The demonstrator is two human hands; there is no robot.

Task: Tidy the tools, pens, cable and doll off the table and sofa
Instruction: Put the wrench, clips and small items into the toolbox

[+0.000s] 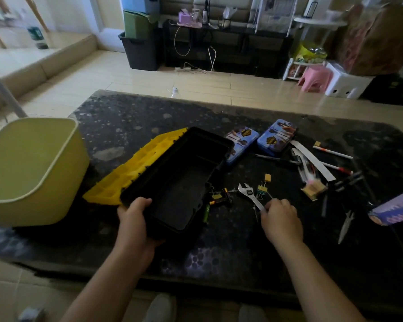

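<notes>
Table [219, 117] of dark mottled stone carries nearly everything. Bin [33, 163], pale yellow, stands at its left end; whether it rests on the top or beside it I cannot tell. Toolbox [184, 182], black and open, lies mid-table with nothing visible inside, its yellow lid [130, 173] thrown back to the left. The left grip [133, 219] holds the box's near rim, thumb hooked over the edge into the tray, fingers hidden beneath. Two blue tins [241, 145] lie side by side past the box's far right corner. Pens [333, 152] are scattered to the right of the tins. The wrench [249, 194] sits just right of the box, head pointing away. The right grip [282, 221] is narrow, fingertips curled onto the wrench handle's near end; whether the tool is off the table I cannot tell. A clip [262, 190] lies just beside the wrench head, and batteries [221, 198] lie between wrench and box.
</notes>
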